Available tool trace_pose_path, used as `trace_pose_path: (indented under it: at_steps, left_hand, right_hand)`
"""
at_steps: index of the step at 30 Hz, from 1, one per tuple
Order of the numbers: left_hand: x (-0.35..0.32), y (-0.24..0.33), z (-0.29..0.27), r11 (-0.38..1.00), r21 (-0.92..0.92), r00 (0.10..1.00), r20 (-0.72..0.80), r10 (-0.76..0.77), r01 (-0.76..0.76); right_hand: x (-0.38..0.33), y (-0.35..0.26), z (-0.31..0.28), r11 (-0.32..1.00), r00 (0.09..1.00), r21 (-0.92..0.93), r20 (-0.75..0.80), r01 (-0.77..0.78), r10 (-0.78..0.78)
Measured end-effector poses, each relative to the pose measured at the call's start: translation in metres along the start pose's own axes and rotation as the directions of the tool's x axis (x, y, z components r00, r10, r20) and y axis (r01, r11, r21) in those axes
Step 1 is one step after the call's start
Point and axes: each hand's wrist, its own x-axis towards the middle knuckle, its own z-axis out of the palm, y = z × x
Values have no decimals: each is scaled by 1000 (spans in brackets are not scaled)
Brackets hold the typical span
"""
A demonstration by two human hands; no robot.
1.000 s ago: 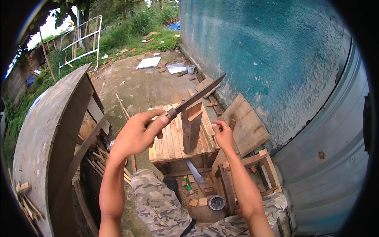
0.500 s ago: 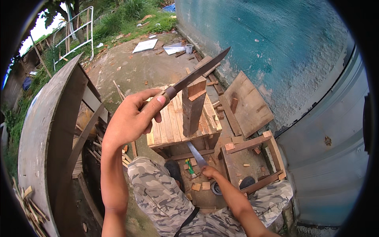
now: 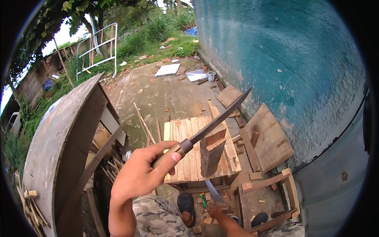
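My left hand [image 3: 138,175] is closed around the wooden handle of a long dark knife [image 3: 221,118], whose blade points up and to the right. The blade passes just above an upright wooden block [image 3: 211,152] standing on a low slatted wooden platform [image 3: 181,148]. My right hand [image 3: 216,212] is low down, below the platform's front edge, among small wood offcuts on the ground. It sits right by the tip of a hand saw [image 3: 213,191]. Its fingers are too small and hidden to tell whether they hold anything.
A large curved grey panel [image 3: 59,142] leans at the left with thin sticks beside it. Boards and a wooden frame [image 3: 272,189] lie at the right against a teal wall [image 3: 276,59]. My camouflage-trousered knee [image 3: 158,217] and dark shoe [image 3: 186,203] are below.
My right hand left the upright block and dropped to the ground near the saw. My left hand kept the knife raised over the block.
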Motion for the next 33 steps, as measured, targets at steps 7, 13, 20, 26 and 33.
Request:
trace_pose_path:
  at_steps: [7, 13, 20, 26, 33]
  left_hand:
    - [4, -5, -11, 1000, -16, 999, -48, -12, 11]
    - [12, -15, -18, 992, -118, 998, -20, -55, 52]
    - [12, -15, -19, 995, -79, 998, -7, -58, 57]
    - [6, -16, -18, 998, -55, 999, -22, -26, 24]
    - [0, -19, -18, 999, -4, 999, -34, 34, -34]
  right_hand:
    - [32, -5, 8, 993, 994, 83, -67, 89, -83]
    - [47, -18, 8, 946, 988, -287, 11, 151, -155]
    - [17, 11, 9, 686, 577, -691, -472, 229, -667]
    - [-60, 15, -7, 940, 852, -29, -414, 341, -321]
    - [-192, 14, -124, 644, 649, 640, -707, 419, 281]
